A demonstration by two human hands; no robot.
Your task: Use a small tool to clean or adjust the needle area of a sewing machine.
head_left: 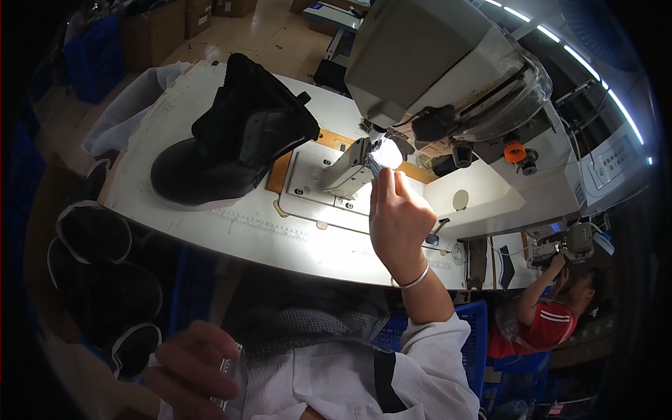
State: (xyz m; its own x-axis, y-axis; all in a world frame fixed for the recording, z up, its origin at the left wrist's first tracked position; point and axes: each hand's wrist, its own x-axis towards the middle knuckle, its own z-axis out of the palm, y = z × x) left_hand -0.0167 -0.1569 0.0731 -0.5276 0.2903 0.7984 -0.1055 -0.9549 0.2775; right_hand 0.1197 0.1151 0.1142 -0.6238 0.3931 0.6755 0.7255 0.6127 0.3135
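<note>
the bare right hand is on the near side of the large off-white sewing machine, thumb and fingertips pinched on a slim grey piece, perhaps metal; its long axis slants away from the fingers toward the machine's brightly lit needle. the bare left hand is well apart, low and to the near left of the machine, fingers bent and blurred; i cannot tell whether it grips anything. left of the machine, a tall black boot stands with its rounded toe pointing away from it. both are on the pale, scuffed desk. right of the machine, a person in a red shirt works; far left of it are brown cardboard boxes.
</note>
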